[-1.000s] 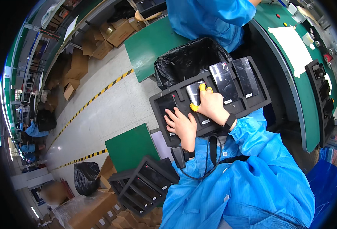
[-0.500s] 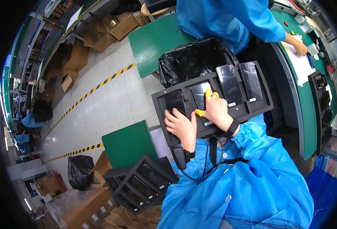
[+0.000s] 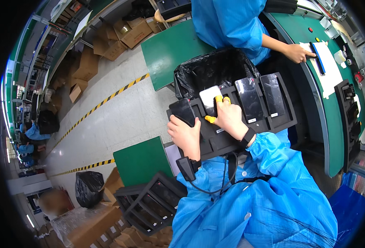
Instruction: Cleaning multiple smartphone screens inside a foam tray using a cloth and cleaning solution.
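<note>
A black foam tray (image 3: 219, 145) lies in front of me with smartphones in its slots. My left hand (image 3: 184, 137) grips the leftmost smartphone (image 3: 182, 110), which is tilted and partly out of its slot. With yellow finger cots on thumb and fingers, my right hand (image 3: 232, 120) holds the second smartphone (image 3: 208, 98) by its sides. That phone's upper part is raised, and its screen reflects bright white. To the right, a third smartphone (image 3: 249, 100) and a fourth smartphone (image 3: 272, 95) rest in their slots.
A bin lined with a black bag (image 3: 190, 72) stands just beyond the tray. More phone trays (image 3: 153, 202) are stacked at lower left beside a green surface (image 3: 140, 160). At upper right, a co-worker's hand (image 3: 297, 53) touches a dark blue strip (image 3: 318, 58) on the green workbench (image 3: 333, 153).
My left hand has closed on the leftmost phone and shifted it up and left. The second phone has tilted up under my right hand. The co-worker's hand has moved left.
</note>
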A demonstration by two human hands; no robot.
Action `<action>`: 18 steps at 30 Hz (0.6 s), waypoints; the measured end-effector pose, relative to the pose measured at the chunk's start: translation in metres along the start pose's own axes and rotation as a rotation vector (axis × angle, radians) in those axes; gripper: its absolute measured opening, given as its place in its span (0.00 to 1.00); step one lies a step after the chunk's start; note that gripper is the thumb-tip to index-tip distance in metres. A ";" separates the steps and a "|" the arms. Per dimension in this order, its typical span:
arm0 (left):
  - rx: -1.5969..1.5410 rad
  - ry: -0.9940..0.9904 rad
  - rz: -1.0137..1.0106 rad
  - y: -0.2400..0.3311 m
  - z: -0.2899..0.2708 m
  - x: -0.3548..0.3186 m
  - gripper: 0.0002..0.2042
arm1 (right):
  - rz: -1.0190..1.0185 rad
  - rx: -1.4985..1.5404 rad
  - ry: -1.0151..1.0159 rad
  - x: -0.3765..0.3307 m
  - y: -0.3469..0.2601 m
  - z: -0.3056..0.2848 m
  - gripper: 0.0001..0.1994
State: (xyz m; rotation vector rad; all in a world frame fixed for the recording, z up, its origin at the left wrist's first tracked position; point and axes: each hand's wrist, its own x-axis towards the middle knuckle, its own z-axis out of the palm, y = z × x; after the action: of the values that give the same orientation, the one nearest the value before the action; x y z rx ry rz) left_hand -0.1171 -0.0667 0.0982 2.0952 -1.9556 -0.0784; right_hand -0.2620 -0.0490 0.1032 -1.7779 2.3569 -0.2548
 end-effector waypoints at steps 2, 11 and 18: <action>-0.022 0.031 0.087 -0.009 0.006 0.003 0.36 | -0.031 -0.054 -0.031 0.000 -0.002 -0.008 0.34; -0.378 -0.300 -0.054 -0.096 0.011 -0.032 0.39 | -0.343 0.161 0.175 0.070 -0.029 0.014 0.07; -0.896 -0.346 -0.178 -0.108 0.036 -0.056 0.34 | -0.394 0.228 0.092 0.076 -0.038 0.030 0.08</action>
State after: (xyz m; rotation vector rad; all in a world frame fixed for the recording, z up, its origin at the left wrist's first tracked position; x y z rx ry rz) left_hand -0.0254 -0.0120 0.0303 1.6670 -1.4366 -1.1755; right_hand -0.2396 -0.1331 0.0801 -2.1334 1.9160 -0.6433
